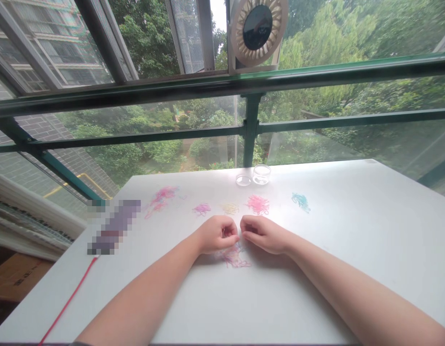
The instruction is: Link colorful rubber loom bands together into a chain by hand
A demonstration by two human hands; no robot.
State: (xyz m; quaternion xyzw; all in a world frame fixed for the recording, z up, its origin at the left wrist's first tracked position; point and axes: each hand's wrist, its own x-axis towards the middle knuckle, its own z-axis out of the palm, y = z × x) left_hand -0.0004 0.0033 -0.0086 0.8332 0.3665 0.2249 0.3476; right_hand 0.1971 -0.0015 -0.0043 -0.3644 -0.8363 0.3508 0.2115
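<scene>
Right at the near side, both forearms rest across the smooth white tabletop (298, 307), likely propped there to steady fine fingerwork, and off to the left a thin red cable (69, 305) runs up to a dark, pixelated object (116, 226) I can't identify. Straight ahead, just below the hands, lies a loose tangle of thin, stringy pink, lilac and blue loops (236, 259), close enough, I'd judge, to pick from without stretching. And over it, the left hand (219, 234) and the right hand (263, 233), nearly meeting! The left's fingers curl in with the thumb near them, a small hollow between; the right's are bent too, thumb up against the forefinger. Whether either pinches a strand, I can't tell from here. Just beyond, a row of little heaps: a purple heap of thin loops (201, 208), a pale yellow heap (230, 208), a bright pink heap (258, 204) and, well apart to the right, a teal heap (300, 202), spaced seemingly so the colours don't mix. Out left, a larger pink-and-blue scatter (163, 194) sprawls clear of them. Behind, near the far edge, a shallow clear round dish (243, 180) sits beside a taller clear round tub (261, 174), presumably out of the elbows' way; past them, the dark green metal railing (249, 127) and leafy trees.
</scene>
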